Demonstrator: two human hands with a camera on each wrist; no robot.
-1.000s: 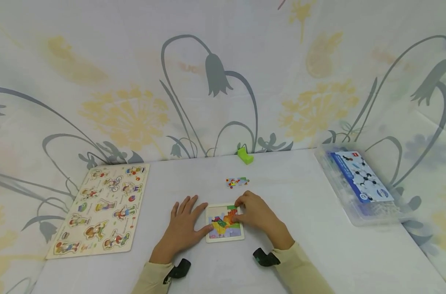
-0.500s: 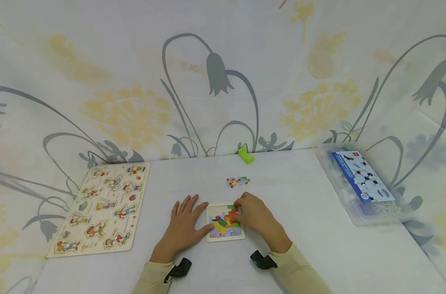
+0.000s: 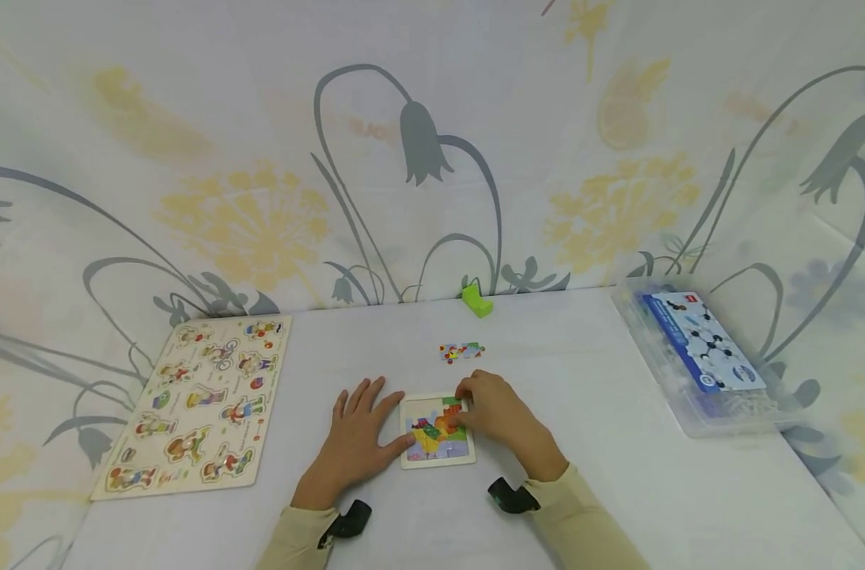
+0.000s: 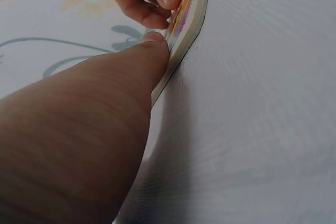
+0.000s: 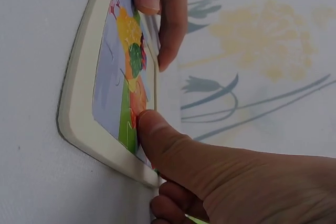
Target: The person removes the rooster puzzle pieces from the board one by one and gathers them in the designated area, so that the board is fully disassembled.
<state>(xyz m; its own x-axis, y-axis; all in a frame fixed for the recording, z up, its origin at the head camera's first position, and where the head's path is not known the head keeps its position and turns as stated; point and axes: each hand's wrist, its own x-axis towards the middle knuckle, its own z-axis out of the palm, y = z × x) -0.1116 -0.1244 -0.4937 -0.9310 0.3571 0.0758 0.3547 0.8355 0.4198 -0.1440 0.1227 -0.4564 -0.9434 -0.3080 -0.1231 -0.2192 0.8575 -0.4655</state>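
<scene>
"Item one, left hand?"
"Left hand [image 3: 354, 443]: lying flat, fingers spread and relaxed, thumb resting on the near part of the puzzle tray's left rim."

"Item two, right hand?"
"Right hand [image 3: 499, 416]: bending its fingers at the tray's far right corner, its thumb pressing on the picture. Whether it is gripping anything, I cannot tell; the fingertips are partly hiding."

"Item three?"
"Puzzle tray [image 3: 439, 464], cream-rimmed, sitting between the two hands and touching both. Its fitted pieces are showing a yellow, orange and green bird; cream base is showing at the far side, beside the left hand."

"Beyond the hands?"
"Loose puzzle pieces [image 3: 449, 354], multicoloured, lying just past the right hand's fingers. A bright green block [image 3: 477, 302] is standing farther out in the same direction."

"Outlying stock?"
"Figure board [image 3: 225, 328], pale, lying well to the left of the left hand. Clear plastic case [image 3: 656, 356], bearing a blue-and-white label, resting well to the right of the right hand."
</scene>
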